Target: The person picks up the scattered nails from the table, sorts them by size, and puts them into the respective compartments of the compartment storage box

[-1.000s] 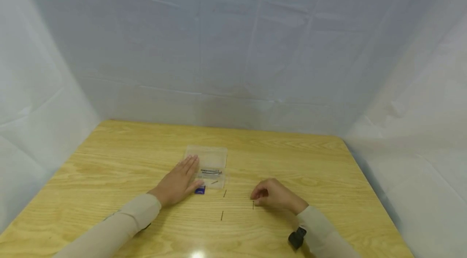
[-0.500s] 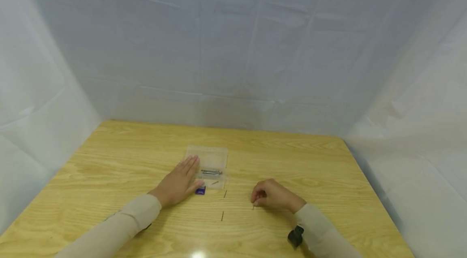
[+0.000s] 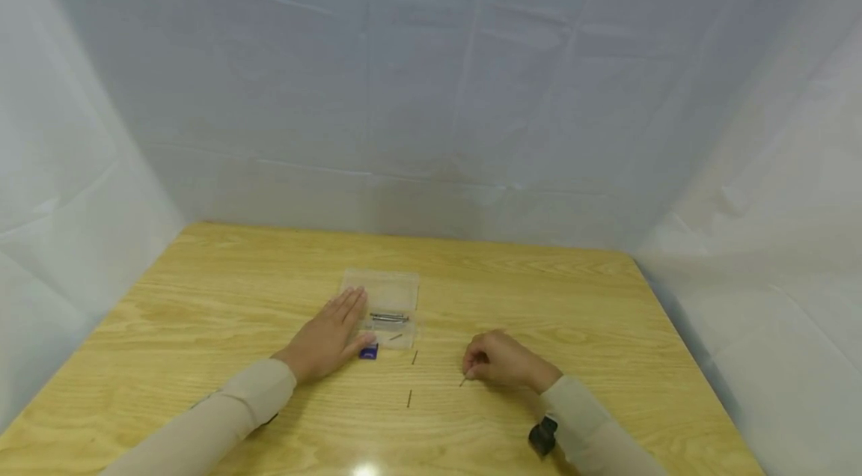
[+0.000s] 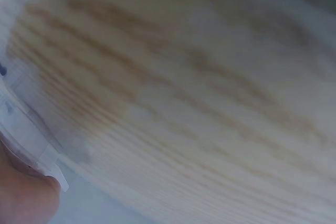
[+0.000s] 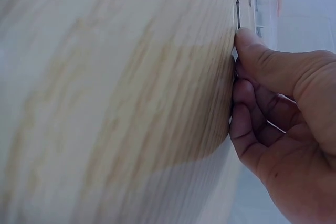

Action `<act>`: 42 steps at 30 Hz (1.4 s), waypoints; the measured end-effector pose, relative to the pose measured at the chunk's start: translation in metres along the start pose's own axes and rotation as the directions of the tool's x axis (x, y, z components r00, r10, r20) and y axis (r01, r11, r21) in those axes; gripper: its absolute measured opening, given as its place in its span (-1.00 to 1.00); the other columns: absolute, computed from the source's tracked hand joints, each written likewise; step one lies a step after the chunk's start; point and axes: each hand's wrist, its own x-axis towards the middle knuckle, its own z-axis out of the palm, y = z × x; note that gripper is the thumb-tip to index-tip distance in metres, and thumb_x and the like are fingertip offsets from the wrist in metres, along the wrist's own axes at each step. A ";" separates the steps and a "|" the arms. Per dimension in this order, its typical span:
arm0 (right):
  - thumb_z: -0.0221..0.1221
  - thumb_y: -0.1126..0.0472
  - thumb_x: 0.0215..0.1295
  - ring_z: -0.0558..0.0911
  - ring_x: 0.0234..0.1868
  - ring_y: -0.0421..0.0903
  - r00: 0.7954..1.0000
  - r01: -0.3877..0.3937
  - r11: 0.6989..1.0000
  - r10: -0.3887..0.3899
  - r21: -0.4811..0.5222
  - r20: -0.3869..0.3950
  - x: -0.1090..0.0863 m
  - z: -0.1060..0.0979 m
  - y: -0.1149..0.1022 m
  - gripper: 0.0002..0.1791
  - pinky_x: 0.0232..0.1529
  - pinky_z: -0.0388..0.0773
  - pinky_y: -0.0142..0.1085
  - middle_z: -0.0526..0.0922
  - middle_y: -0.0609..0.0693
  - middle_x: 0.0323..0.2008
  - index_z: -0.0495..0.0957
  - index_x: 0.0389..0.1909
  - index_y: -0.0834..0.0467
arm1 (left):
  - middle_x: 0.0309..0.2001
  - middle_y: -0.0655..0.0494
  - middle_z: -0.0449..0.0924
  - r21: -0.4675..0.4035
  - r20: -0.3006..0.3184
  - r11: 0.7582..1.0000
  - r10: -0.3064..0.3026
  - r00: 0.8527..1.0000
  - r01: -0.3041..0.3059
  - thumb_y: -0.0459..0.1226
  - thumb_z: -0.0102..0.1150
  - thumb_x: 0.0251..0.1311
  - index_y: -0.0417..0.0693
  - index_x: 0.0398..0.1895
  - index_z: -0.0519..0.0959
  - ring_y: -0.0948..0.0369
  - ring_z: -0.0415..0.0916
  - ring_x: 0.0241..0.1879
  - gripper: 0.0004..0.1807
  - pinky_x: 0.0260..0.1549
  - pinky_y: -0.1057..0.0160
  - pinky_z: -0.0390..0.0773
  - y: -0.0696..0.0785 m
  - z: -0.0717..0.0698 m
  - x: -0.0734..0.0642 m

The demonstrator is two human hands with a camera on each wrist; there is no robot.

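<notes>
My left hand [image 3: 326, 337] lies with straight fingers over the left side of an open clear plastic box [image 3: 384, 285]. Its thumb reaches the blue label [image 3: 368, 352] at the box's front. Inside the front part lie several metal nails [image 3: 389, 317] in a bundle, with a single one apart. In the left wrist view the thumb [image 4: 29, 195] meets the edge of the clear box [image 4: 26, 129]. My right hand [image 3: 505, 360] pinches a thin nail [image 3: 462, 382] between thumb and fingers, its point [image 5: 238, 11] sticking out past the thumb in the right wrist view.
Two loose nails lie on the wooden table between the hands, one nail [image 3: 414, 357] close to the box and another nail [image 3: 409, 398] nearer the front. White sheeting [image 3: 431, 87] stands around the table [image 3: 269, 251] at the back and sides.
The nail by my right hand stood upright in view on the table side; now it is pinched and slanted at the fingertips. The left hand and box have stayed put.
</notes>
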 end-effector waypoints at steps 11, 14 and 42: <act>0.25 0.20 0.26 0.51 -0.41 -0.37 0.997 -0.043 0.999 0.043 0.010 -0.068 0.016 0.004 -0.002 -0.93 -0.36 0.52 -0.46 0.59 -0.25 -0.44 0.63 -0.42 0.02 | 0.47 -0.26 -0.05 -0.001 0.021 1.000 -0.007 1.000 0.007 0.10 -0.19 0.43 -0.36 0.46 -0.03 -0.12 -0.11 0.47 -0.17 0.43 -0.06 -0.02 -0.001 0.001 0.001; 0.25 0.19 0.26 0.51 -0.41 -0.35 0.991 -0.033 0.999 0.031 -0.013 -0.133 0.027 0.003 -0.007 -0.94 -0.36 0.53 -0.45 0.59 -0.22 -0.42 0.65 -0.39 0.05 | 0.48 -0.26 -0.05 -0.003 0.021 1.000 -0.007 1.000 0.007 0.10 -0.18 0.43 -0.36 0.46 -0.03 -0.12 -0.11 0.47 -0.18 0.43 -0.06 -0.02 0.000 0.000 0.001; 0.29 0.33 0.19 0.60 -0.35 -0.16 0.898 -0.076 0.994 0.036 -0.074 -0.439 0.097 0.030 -0.052 -0.95 -0.29 0.57 -0.39 0.66 -0.02 -0.41 0.67 -0.44 0.19 | 0.47 -0.25 -0.05 -0.013 0.015 1.000 -0.006 1.000 0.006 0.12 -0.18 0.42 -0.36 0.46 -0.02 -0.12 -0.09 0.46 -0.16 0.43 -0.04 -0.03 -0.004 0.000 0.001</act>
